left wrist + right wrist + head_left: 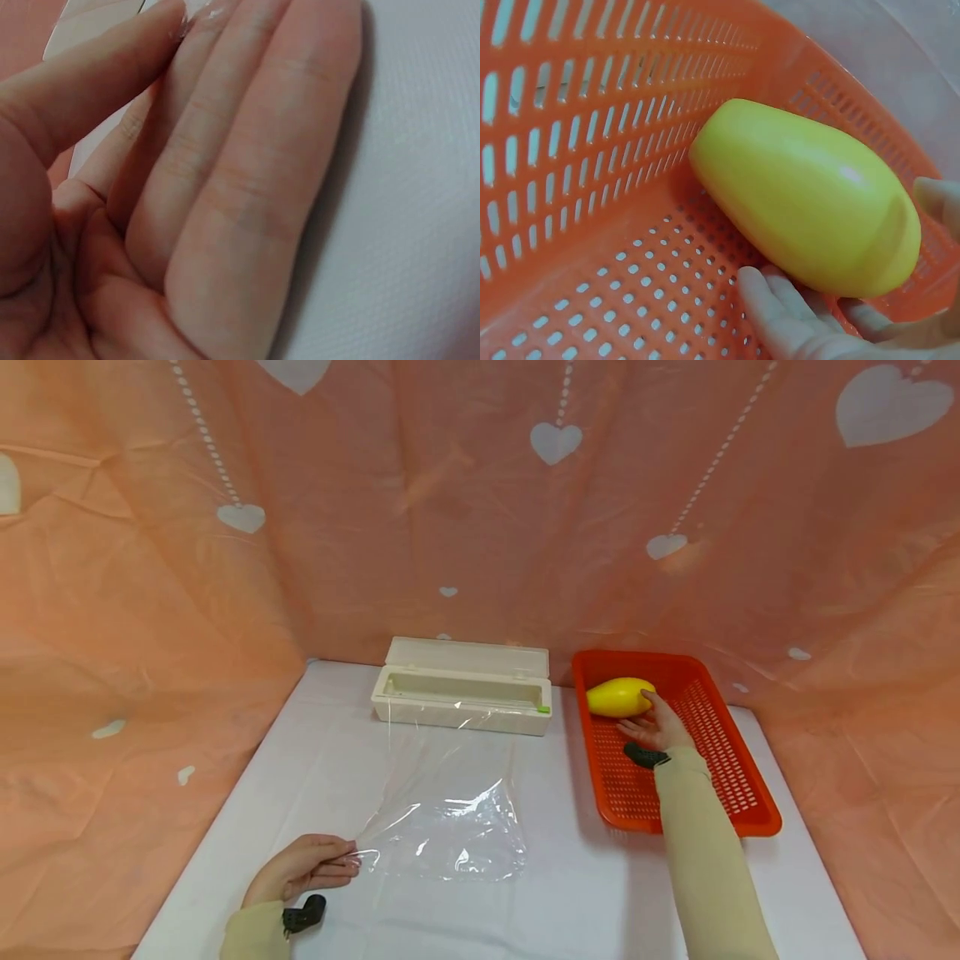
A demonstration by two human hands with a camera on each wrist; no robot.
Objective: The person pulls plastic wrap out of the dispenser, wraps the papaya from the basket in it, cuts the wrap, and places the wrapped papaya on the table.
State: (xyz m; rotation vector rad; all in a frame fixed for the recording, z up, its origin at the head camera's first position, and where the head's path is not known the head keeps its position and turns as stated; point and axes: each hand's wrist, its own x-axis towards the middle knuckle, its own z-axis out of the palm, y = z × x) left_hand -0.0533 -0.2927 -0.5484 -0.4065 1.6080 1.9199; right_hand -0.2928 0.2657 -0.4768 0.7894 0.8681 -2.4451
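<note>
Between thumb and fingers, my left hand (307, 864) pinches the left front corner of a sheet of clear cling film (457, 827). That sheet runs back over the white tabletop to a cream cling film dispenser (461, 710), whose lid stands raised. My right hand (658, 725) reaches into an orange-red plastic basket (611, 806). Its thumb is right at the near end of a smooth yellow papaya-like fruit (802, 202), with the other fingers (769, 307) loosely extended along the lower side. The fruit lies in the basket's far left corner.
A small green slider (543, 709) sits at the dispenser's right end. The white table (322, 760) meets orange cloth (465, 510) printed with hearts behind and on both sides. Slotted walls ring the basket.
</note>
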